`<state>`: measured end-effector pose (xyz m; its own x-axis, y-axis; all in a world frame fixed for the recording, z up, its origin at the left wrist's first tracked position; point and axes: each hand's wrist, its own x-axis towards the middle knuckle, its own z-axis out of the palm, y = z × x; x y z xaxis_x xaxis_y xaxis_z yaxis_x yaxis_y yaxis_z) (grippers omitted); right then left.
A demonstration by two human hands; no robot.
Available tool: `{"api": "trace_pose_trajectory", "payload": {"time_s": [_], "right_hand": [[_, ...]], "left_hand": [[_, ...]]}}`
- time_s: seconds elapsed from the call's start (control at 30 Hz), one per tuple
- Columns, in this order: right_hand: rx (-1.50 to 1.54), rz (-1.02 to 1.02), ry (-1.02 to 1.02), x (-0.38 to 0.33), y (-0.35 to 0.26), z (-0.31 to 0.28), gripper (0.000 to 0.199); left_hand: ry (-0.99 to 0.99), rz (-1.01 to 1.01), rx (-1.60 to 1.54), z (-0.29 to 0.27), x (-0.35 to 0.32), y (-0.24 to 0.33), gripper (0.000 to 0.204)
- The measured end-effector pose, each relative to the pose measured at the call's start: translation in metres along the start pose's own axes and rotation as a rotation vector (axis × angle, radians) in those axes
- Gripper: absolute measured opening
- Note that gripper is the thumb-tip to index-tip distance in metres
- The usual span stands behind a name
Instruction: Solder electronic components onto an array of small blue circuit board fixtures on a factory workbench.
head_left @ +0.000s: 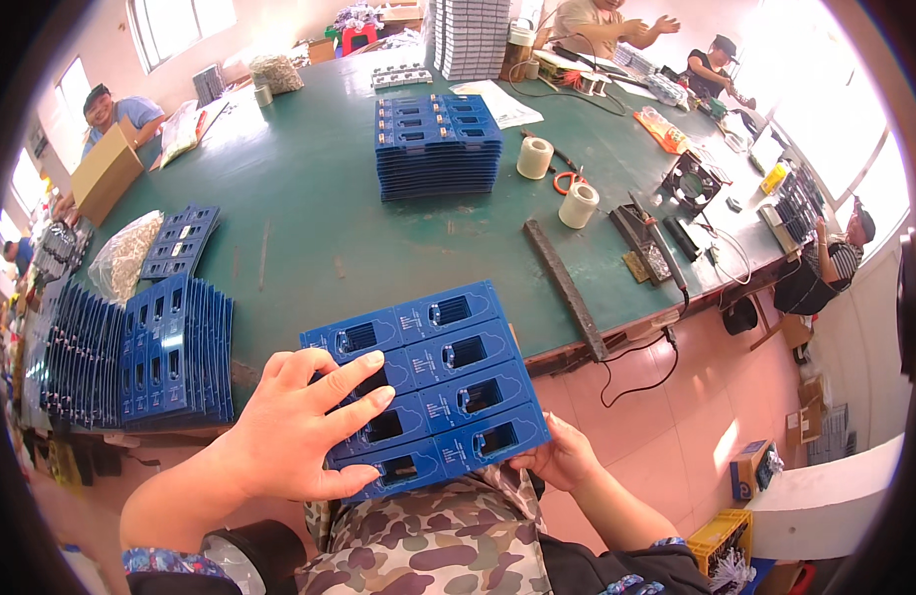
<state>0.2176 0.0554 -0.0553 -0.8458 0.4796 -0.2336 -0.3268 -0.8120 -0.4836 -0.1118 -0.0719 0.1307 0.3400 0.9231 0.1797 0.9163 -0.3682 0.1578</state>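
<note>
A panel of blue circuit boards [425, 369] with rectangular cut-outs lies tilted in front of me, above my lap at the table's near edge. My left hand [284, 421] rests on its left side, fingers spread across the top face and thumb near the lower edge. At the lower right corner, my right hand [565, 454] grips the panel's edge; its fingertips are partly hidden beneath. Whether more panels lie under this one cannot be seen. A stack of similar blue panels [438, 164] stands farther back, and a leaning row of them [175, 357] fills the left near side.
The green table [309, 228] holds a dark metal bar [565, 288], tape rolls [579, 205], orange-handled scissors [569, 182], a soldering iron [666, 248] and a black fan [692, 177]. A bag of small parts [125, 253] sits left. Co-workers [125, 114] are around the table.
</note>
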Motion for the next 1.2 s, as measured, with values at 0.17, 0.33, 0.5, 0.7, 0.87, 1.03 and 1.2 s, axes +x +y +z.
{"api": "trace_pose_trajectory", "payload": {"time_s": [0.17, 0.33, 0.5, 0.7, 0.87, 1.03, 1.2], "right_hand": [[-0.048, -0.113, 0.030, 0.006, 0.012, 0.006, 0.039], [-0.032, -0.175, 0.055, 0.010, 0.013, 0.005, 0.037], [-0.027, -0.197, 0.011, 0.014, 0.014, 0.003, 0.037], [-0.056, -0.212, 0.025, 0.018, 0.013, 0.000, 0.039], [-0.056, -0.208, 0.065, 0.020, 0.014, 0.001, 0.039], [-0.069, -0.220, 0.099, 0.021, 0.011, 0.003, 0.038], [-0.060, -0.224, 0.082, 0.022, 0.011, 0.002, 0.038]], "left_hand": [[0.007, 0.025, 0.017, -0.002, -0.002, 0.000, 0.068], [0.000, 0.021, 0.011, -0.006, 0.001, -0.002, 0.066], [-0.009, 0.011, 0.017, -0.011, 0.002, 0.001, 0.061], [-0.042, -0.006, -0.018, -0.016, 0.006, -0.001, 0.064], [-0.036, 0.018, -0.002, -0.019, 0.008, -0.004, 0.058], [0.013, 0.053, -0.015, -0.020, 0.012, -0.009, 0.055], [0.026, 0.072, -0.022, -0.019, 0.016, -0.012, 0.054]]}}
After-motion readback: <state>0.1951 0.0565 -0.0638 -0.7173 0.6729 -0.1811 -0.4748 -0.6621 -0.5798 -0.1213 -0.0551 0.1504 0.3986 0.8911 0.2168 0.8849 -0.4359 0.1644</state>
